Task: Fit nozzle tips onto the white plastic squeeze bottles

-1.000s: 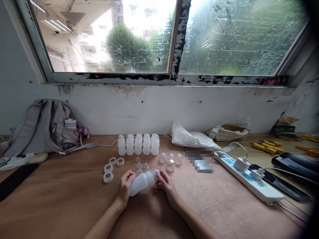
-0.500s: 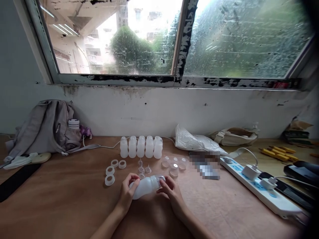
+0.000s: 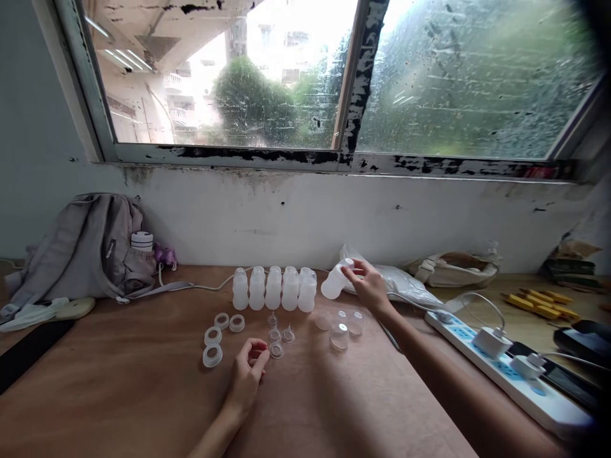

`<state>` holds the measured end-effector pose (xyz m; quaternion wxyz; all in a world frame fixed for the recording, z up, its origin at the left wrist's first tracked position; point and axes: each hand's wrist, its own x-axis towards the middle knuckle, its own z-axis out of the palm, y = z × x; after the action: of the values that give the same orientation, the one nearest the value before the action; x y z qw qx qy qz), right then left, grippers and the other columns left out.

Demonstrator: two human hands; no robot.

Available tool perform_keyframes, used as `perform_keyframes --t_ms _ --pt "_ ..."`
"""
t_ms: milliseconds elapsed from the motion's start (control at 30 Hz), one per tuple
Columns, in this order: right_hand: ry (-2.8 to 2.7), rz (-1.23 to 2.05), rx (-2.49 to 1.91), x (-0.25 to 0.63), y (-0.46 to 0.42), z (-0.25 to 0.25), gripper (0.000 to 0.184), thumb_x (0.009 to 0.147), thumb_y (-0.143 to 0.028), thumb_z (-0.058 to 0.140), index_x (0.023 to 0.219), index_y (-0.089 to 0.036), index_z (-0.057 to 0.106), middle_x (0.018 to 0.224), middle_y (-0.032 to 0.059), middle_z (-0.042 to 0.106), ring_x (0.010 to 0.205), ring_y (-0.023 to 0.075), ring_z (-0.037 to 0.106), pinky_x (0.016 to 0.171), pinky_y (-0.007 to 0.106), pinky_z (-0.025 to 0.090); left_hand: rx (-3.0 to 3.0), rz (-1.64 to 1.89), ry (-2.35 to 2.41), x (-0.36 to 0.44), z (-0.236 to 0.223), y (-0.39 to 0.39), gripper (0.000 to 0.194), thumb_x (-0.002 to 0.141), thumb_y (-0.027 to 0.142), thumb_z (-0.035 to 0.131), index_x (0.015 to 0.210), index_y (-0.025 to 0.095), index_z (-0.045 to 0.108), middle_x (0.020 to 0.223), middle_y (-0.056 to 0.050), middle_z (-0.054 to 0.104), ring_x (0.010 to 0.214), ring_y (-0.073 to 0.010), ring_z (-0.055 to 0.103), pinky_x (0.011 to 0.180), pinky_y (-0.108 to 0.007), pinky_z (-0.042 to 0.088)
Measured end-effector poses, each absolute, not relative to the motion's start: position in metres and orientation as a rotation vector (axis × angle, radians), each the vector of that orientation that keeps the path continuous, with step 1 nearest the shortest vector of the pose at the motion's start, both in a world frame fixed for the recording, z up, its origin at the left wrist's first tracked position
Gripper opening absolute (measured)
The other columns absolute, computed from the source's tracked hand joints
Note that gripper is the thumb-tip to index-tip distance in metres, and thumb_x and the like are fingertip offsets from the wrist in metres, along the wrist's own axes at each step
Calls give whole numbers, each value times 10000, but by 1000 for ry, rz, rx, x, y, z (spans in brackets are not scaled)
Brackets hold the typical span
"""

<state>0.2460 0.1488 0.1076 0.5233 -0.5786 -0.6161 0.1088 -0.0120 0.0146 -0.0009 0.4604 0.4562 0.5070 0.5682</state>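
Up at the right end of a row, my right hand (image 3: 366, 283) grips a translucent white baby bottle (image 3: 333, 284) by its clear-capped top. The bottle leans, its base toward the lower left. Several similar bottles (image 3: 273, 289) stand upright in line to its left. My left hand (image 3: 249, 369) is low over the table, fingers loosely curled with a gap at the thumb, holding nothing visible. Just beyond its fingertips are several clear bottle nipples (image 3: 275, 350). White collar rings (image 3: 212, 355) lie to the left of that hand. Clear domed caps (image 3: 339, 337) sit below my right hand.
A grey backpack (image 3: 100, 248) leans on the wall at left, near a black flat object (image 3: 33, 346). Behind my right hand lies a silvery plastic bag (image 3: 405, 283). On the right are a power strip (image 3: 515, 372) with chargers, a beige bag (image 3: 449, 264) and yellow pieces (image 3: 539, 302).
My right hand has carried the bottle away from the near middle, up and right to the row's end. My left hand has let go of the bottle and stayed near the nipples.
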Motion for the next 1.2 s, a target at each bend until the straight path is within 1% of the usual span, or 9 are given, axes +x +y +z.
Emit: perform_keyframes --t_ms 67,167,367,533,633,867,967,1067,1200 --pt "-1597 261 -1501 242 171 101 369 735 -311 559 1053 -124 570 944 108 639 823 207 606 721 318 465 1099 1402 1255 -11 2 14 199 697 327 577 783 154 530 687 9 527 547 -87 466 475 -172 378" --pt "-1668 283 -1557 236 195 87 331 744 -240 540 1047 -112 569 940 122 644 821 205 612 729 310 462 1065 1417 1270 -10 5 15 209 674 331 588 769 152 536 706 0 541 539 -89 472 466 -175 377" --pt "-1727 287 -1591 229 223 65 332 760 -197 508 1083 -126 538 1006 138 622 862 199 607 753 302 454 1099 1448 1272 -11 4 22 206 657 334 590 743 153 542 735 -24 553 639 -140 515 474 -190 408" --pt "-1770 284 -1612 229 231 60 376 777 -163 475 1151 -123 472 1031 151 608 896 198 597 781 304 443 1131 1405 1262 -16 -4 28 203 692 337 574 769 152 542 730 -15 546 614 -128 513 488 -196 416" --pt "-1783 289 -1622 231 231 61 383 792 -159 443 1172 -115 438 1040 155 602 878 187 604 766 286 449 1142 1378 1265 -17 -6 29 197 706 336 563 771 151 539 726 -10 546 587 -114 503 499 -196 413" --pt "-1850 259 -1620 235 229 66 349 779 -141 425 1124 -124 470 1045 148 590 913 202 575 771 294 435 1163 1347 1263 -16 1 26 174 702 321 553 746 155 526 720 -7 544 565 -107 486 487 -193 398" --pt "-1893 255 -1612 235 228 67 377 761 -118 428 1135 -135 467 998 130 609 889 195 579 761 284 434 1218 1331 1273 -16 3 24 152 719 305 539 749 157 520 729 -11 548 589 -114 497 501 -195 403" --pt "-1898 234 -1622 234 226 68 421 749 -144 453 1169 -135 442 973 127 616 906 213 574 769 302 433 1314 1310 1306 -18 3 21 138 743 296 520 751 158 518 739 -21 563 631 -127 521 529 -200 412" --pt "-1854 165 -1616 232 219 76 501 714 -190 509 1197 -103 403 1051 159 571 1000 258 527 827 354 416 1494 1263 1360 -19 3 17 116 779 268 472 752 162 511 744 -26 571 634 -131 540 555 -214 421"
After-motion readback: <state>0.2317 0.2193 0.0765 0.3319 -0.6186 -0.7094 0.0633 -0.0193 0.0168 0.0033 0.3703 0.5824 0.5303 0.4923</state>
